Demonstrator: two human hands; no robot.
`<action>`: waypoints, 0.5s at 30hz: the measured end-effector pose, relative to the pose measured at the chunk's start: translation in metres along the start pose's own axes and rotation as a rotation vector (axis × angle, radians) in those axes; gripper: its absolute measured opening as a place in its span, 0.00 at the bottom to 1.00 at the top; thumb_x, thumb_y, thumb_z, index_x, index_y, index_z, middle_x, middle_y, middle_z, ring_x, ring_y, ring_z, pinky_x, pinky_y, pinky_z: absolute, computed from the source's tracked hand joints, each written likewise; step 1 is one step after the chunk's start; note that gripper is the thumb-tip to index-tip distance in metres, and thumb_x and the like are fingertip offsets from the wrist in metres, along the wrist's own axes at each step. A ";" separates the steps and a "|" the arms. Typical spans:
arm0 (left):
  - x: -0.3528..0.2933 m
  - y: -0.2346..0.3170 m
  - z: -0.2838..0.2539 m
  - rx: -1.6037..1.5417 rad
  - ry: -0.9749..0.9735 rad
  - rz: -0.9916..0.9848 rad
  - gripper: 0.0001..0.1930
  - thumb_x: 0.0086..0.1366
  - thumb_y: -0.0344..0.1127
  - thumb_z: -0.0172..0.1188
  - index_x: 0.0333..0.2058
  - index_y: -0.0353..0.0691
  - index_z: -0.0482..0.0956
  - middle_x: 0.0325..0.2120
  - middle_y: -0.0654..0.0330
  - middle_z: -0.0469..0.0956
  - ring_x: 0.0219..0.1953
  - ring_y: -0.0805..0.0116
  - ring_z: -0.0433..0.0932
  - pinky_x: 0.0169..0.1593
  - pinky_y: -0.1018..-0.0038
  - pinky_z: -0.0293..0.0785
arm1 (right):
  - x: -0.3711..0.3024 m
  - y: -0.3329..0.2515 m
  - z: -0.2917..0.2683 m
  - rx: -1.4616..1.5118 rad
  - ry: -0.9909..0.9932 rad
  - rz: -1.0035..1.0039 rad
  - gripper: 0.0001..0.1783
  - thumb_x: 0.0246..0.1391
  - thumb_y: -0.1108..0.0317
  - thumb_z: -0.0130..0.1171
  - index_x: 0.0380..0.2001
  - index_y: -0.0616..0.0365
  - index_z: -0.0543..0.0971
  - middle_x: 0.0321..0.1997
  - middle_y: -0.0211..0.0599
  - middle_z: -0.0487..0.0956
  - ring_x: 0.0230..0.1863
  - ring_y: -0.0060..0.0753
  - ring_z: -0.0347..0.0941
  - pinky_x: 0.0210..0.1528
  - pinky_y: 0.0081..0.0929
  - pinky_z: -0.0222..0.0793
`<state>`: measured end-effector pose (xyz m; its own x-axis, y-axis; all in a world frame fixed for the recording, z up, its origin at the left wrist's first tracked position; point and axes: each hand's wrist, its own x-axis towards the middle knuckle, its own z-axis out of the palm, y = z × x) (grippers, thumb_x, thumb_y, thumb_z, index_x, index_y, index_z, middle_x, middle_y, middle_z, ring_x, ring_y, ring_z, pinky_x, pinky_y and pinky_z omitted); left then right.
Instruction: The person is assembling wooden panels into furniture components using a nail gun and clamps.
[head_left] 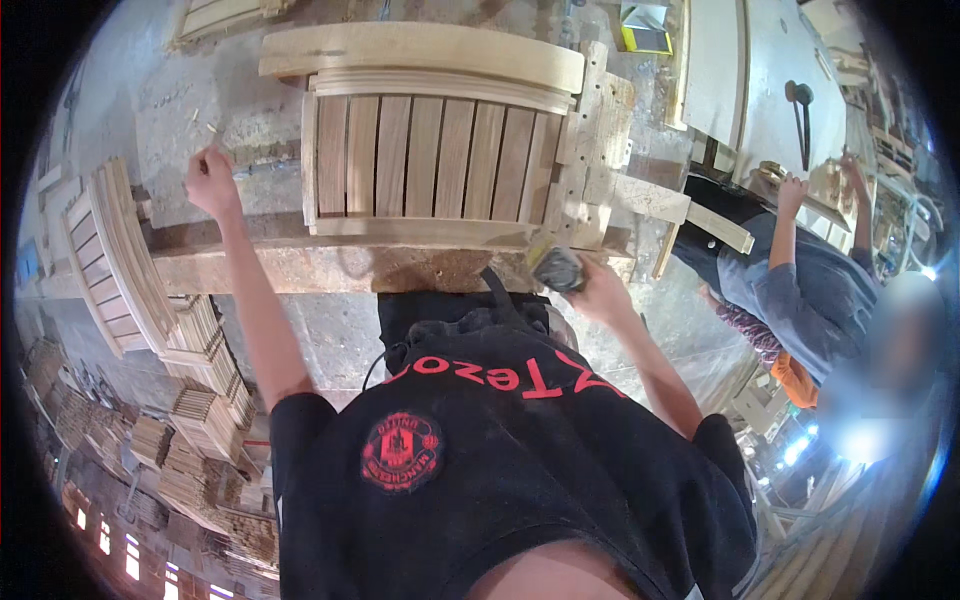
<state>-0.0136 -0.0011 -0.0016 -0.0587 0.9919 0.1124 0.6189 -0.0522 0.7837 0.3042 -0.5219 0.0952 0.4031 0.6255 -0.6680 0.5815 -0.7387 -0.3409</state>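
Note:
A slatted wooden panel (395, 160) with a frame around its slats lies on the workbench (240, 262) in front of me. Left of it, my left hand (212, 187) is raised and closed, apart from the panel. What it holds, if anything, is too small to make out. My right hand (603, 292) grips a dark, block-like tool with a yellowish edge (556, 266), just off the panel's near right corner. Motion blurs that tool, and its kind does not show. A curved wooden board (420, 48) lies along the panel's far side.
Perforated wooden strips (585, 150) lie against the panel's right side. More slatted panels (110, 255) and stacked wooden parts (205, 420) stand at the left. At the right, a co-worker in a grey shirt (815, 270) works at a pale board (785, 80). A yellow-edged box (645, 30) lies far back.

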 end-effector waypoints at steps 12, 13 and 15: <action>0.034 0.189 0.166 -0.139 -0.946 -0.323 0.30 0.66 0.64 0.50 0.25 0.39 0.75 0.16 0.64 0.73 0.17 0.69 0.69 0.20 0.72 0.62 | 0.124 0.018 -0.110 0.856 0.650 0.247 0.24 0.58 0.51 0.58 0.38 0.67 0.79 0.29 0.39 0.82 0.26 0.30 0.79 0.26 0.27 0.72; 0.036 0.178 0.191 -0.244 -0.976 -0.505 0.32 0.66 0.67 0.46 0.25 0.40 0.75 0.15 0.65 0.72 0.16 0.69 0.68 0.19 0.74 0.59 | 0.155 -0.009 -0.127 1.203 0.526 0.271 0.24 0.58 0.51 0.58 0.38 0.66 0.79 0.29 0.38 0.82 0.27 0.32 0.79 0.28 0.28 0.73; 0.039 0.178 0.241 -0.431 -0.992 -0.912 0.35 0.67 0.70 0.38 0.25 0.41 0.76 0.15 0.64 0.70 0.15 0.69 0.66 0.18 0.76 0.55 | 0.236 -0.030 -0.147 1.666 0.331 0.282 0.25 0.58 0.51 0.58 0.42 0.66 0.79 0.29 0.38 0.82 0.29 0.32 0.79 0.29 0.27 0.74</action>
<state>0.2829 0.0558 -0.0045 0.3765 0.3550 -0.8557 0.3686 0.7900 0.4899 0.4853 -0.3152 0.0451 0.5974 0.3044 -0.7419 -0.7432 -0.1373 -0.6548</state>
